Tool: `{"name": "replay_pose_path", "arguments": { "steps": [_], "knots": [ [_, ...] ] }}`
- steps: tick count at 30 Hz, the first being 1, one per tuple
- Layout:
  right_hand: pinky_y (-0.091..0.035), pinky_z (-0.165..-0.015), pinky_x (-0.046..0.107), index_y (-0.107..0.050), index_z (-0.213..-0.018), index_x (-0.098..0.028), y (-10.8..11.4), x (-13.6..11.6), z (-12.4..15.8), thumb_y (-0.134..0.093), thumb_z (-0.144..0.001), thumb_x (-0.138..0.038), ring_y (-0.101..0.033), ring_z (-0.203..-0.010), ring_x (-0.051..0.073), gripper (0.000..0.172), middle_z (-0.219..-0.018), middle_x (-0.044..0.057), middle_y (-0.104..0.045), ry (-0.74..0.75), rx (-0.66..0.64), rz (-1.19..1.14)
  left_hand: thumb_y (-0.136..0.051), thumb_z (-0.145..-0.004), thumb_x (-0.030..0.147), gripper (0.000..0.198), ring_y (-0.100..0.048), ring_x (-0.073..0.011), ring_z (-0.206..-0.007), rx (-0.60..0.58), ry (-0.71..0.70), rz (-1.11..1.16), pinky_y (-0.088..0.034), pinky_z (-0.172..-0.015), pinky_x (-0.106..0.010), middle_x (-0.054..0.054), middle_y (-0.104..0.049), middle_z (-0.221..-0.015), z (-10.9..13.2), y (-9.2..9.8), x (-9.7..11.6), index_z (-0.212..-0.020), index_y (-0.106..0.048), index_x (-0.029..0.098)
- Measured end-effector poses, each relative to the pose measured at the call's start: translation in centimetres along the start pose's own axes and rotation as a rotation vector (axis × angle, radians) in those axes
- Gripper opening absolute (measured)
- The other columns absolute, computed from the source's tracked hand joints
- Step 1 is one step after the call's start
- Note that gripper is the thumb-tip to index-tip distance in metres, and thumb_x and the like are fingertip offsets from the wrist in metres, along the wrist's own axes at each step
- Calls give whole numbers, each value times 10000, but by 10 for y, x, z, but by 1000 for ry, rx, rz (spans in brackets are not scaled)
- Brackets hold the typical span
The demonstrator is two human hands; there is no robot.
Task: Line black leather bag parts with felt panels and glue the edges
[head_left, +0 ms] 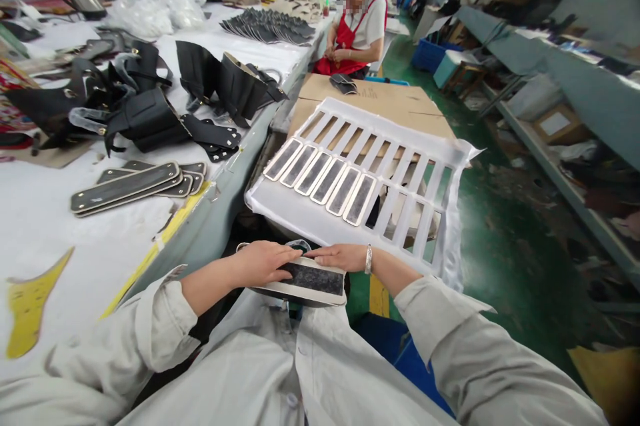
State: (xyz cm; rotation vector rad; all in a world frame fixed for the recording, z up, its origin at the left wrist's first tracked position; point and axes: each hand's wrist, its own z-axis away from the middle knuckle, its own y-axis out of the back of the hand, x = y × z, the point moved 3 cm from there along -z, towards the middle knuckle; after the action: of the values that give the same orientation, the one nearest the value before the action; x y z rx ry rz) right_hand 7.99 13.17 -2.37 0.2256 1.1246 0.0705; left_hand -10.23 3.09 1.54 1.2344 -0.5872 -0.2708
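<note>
A dark rectangular strap piece with a pale edge lies across my lap. My left hand rests flat on its left end, fingers stretched out and pressed on it. From the other side my right hand lays its fingers flat on the upper edge; a silver bracelet sits at that wrist. Just beyond the hands stands a white slotted tray, with several similar pieces laid in its left slots and the other slots bare.
On the white worktable to my left lie a stack of strap pieces and black leather bag parts. A cardboard sheet lies under the tray. A seated person in a red apron works farther back. Green floor and shelving lie to the right.
</note>
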Motion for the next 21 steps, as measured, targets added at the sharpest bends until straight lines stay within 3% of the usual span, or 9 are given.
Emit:
{"name": "replay_pose_path", "arguments": {
  "steps": [3, 8, 13, 21],
  "knots": [
    [-301, -1079, 330, -553, -1258, -285, -1, 8, 2, -582, -768, -564, -454, -1245, 208, 565, -1330, -10, -520, -75, 17, -92, -453, -890, 402, 484, -597, -217, -1018, 26, -70, -25, -440, -839, -293, -77, -590, -1219, 0, -2, -1, -1340, -409, 231],
    [-384, -1018, 350, -499, -1307, -249, -11, 17, 7, -589, -745, -595, -499, -1199, 213, 666, -1330, 26, -520, -76, -21, -383, -415, -911, 387, 450, -617, -213, -935, 70, -148, -94, -458, -784, -299, -104, -597, -1182, -2, -5, 1, -1329, -439, 225],
    [-387, -1008, 359, -533, -1283, -229, -13, 12, 11, -490, -852, -522, -536, -1137, 212, 523, -1236, 36, -596, -33, 97, -26, -377, -925, 384, 435, -620, -220, -919, 45, -153, -161, -467, -753, -304, -119, -595, -1174, -1, -9, 2, -1313, -464, 208],
    [-356, -1040, 344, -476, -1333, -180, -18, -10, -1, -335, -935, -403, -490, -1205, 214, 477, -1313, 57, -538, -36, 37, 290, -420, -905, 371, 393, -636, -200, -859, 38, -128, -199, -483, -722, -309, -119, -599, -1161, -2, -5, 10, -1257, -496, 213]
  ]
}}
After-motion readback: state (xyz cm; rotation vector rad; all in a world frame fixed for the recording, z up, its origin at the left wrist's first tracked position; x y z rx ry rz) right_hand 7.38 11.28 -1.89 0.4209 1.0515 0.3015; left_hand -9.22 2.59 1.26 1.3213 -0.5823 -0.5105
